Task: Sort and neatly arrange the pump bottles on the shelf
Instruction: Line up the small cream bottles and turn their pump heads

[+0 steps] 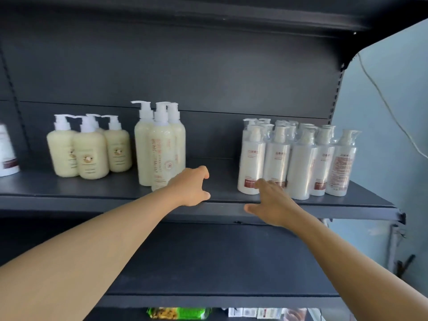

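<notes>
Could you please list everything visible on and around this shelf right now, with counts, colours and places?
Squat pump bottles: four, cream, shelf left.
Tall pump bottles: three, cream, shelf centre.
Wrapped pump bottles: about ten, white, shelf right.
White container: one, cut off at left edge.
Shelf: dark grey.
Packets: green and white, lowest level.
Cable: white, right wall.
Left hand: open, beside tall bottles.
Right hand: open, at wrapped bottles.

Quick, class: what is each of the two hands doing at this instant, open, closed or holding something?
Left hand: open, holds nothing, beside the tall cream bottles.
Right hand: open, fingers spread, holds nothing, in front of the white bottles.
</notes>
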Demonstrator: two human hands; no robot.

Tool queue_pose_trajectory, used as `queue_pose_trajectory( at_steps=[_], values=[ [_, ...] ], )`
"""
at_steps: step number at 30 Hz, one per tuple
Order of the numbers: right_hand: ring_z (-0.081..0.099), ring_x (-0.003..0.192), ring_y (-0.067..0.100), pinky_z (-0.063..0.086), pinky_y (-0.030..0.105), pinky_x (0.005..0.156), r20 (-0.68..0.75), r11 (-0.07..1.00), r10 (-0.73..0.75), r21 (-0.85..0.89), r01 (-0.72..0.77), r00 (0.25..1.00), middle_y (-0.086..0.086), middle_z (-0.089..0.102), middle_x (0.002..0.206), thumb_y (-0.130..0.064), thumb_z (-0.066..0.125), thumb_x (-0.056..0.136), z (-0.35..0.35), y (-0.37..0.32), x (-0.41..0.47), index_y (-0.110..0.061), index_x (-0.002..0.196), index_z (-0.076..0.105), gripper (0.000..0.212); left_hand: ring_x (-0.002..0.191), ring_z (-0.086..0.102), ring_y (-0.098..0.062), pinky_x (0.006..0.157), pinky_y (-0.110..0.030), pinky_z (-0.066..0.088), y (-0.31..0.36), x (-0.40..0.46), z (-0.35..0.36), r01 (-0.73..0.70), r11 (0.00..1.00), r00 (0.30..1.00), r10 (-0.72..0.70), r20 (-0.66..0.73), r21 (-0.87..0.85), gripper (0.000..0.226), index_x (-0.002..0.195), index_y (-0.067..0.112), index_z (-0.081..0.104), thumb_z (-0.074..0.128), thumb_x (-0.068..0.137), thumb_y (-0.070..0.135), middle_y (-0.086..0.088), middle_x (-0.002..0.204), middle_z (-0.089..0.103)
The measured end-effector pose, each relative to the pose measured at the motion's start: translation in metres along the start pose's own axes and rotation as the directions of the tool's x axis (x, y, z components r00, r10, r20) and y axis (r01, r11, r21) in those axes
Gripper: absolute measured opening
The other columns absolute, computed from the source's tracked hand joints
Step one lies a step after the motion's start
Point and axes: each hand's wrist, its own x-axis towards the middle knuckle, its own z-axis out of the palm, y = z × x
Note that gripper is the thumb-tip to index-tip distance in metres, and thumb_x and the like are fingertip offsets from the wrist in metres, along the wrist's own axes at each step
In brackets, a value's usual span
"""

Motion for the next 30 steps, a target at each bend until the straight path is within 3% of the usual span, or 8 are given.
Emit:
queue_pose_trajectory(
  at_steps=[8, 15, 22, 26, 30],
  values=[
    [0.044, 0.120, 0.025, 0.044, 0.034, 0.096, 0.056, 0.960, -0.277, 0.061, 0.273, 0.959, 0.007, 0.040, 0.135, -0.035, 0.064, 0.085, 0.026, -0.117, -0.001, -0.014, 0.135, 0.036, 0.061, 0.113, 0.052, -0.020, 0.098, -0.037, 0.045, -0.091, -0.065, -0.059, 0.160, 0.987, 0.987, -0.160, -0.008, 0.001, 0.052, 0.131, 0.022, 0.045, 0.066, 0.084, 0.031, -0.002, 0.131, 0.051],
    [0.047, 0.115, 0.023, 0.042, 0.030, 0.093, 0.083, 0.899, -0.436, 0.095, 0.428, 0.896, 0.008, 0.042, 0.133, -0.035, 0.064, 0.085, 0.059, -0.220, 0.011, -0.012, 0.136, 0.036, 0.063, 0.112, 0.051, -0.017, 0.096, -0.030, 0.043, -0.190, -0.109, -0.105, 0.305, 0.952, 0.950, -0.306, -0.061, -0.021, 0.053, 0.131, 0.019, 0.045, 0.066, 0.084, 0.031, -0.003, 0.128, 0.052],
    [0.046, 0.119, 0.023, 0.041, 0.030, 0.096, 0.083, 0.884, -0.463, 0.121, 0.452, 0.883, 0.006, 0.041, 0.135, -0.036, 0.064, 0.085, 0.101, -0.332, 0.038, -0.014, 0.138, 0.035, 0.065, 0.114, 0.051, -0.020, 0.098, -0.034, 0.044, -0.306, -0.128, -0.149, 0.377, 0.925, 0.919, -0.380, -0.109, -0.050, 0.054, 0.133, 0.019, 0.041, 0.065, 0.085, 0.029, -0.004, 0.128, 0.051],
    [0.045, 0.119, 0.023, 0.039, 0.029, 0.093, 0.059, 0.893, -0.441, 0.130, 0.431, 0.896, 0.006, 0.041, 0.134, -0.034, 0.063, 0.085, 0.123, -0.384, 0.054, -0.012, 0.138, 0.036, 0.063, 0.097, 0.057, -0.022, 0.081, -0.031, 0.047, -0.368, -0.121, -0.176, 0.409, 0.909, 0.896, -0.416, -0.154, -0.080, 0.056, 0.133, 0.018, 0.037, 0.064, 0.085, 0.030, -0.004, 0.125, 0.051],
    [0.047, 0.116, 0.023, 0.039, 0.028, 0.090, 0.052, 0.921, -0.377, 0.124, 0.369, 0.925, 0.008, 0.044, 0.132, -0.034, 0.064, 0.085, 0.142, -0.420, 0.071, -0.012, 0.137, 0.037, 0.062, 0.102, 0.056, -0.027, 0.083, -0.035, 0.047, -0.418, -0.103, -0.191, 0.430, 0.893, 0.872, -0.449, -0.197, -0.134, 0.062, 0.134, 0.013, 0.031, 0.065, 0.084, 0.029, -0.008, 0.121, 0.052]
  ],
)
